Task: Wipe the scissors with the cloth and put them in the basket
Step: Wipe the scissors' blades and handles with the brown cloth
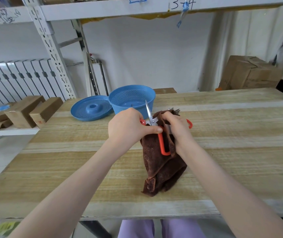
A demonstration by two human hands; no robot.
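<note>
While the scissors (152,121) are held above the middle of the wooden table (231,152), they are gripped from the left by the left hand (128,126), whose fingers (133,115) are curled round an orange handle and whose thumb is pressed across just below the pivot. One bare steel blade is pointed up and away, and its tip is seen in front of the blue basket (132,98). An orange handle loop hangs below the pivot against the brown cloth (163,169), and a further orange part shows beyond the right hand (177,131); how these parts are joined cannot be told. The upper edge of the cloth is pinched in the right hand, the fingers of which are curled tightly into the fabric beside the pivot, and whatever is wrapped inside that fold is hidden. The rest of the cloth hangs down in loose folds, and its lower end is rested on the table near the front edge. The basket is stood upright at the far side of the table, well apart from the hands, and a blue perforated lid (91,108) is laid just beside it on its left, touching or nearly touching its wall. Wooden blocks (25,110) are stacked on a low shelf to the left of the table, a white radiator (17,78) is seen behind them, and a cardboard box (250,73) is stood beyond the table's far right corner.
</note>
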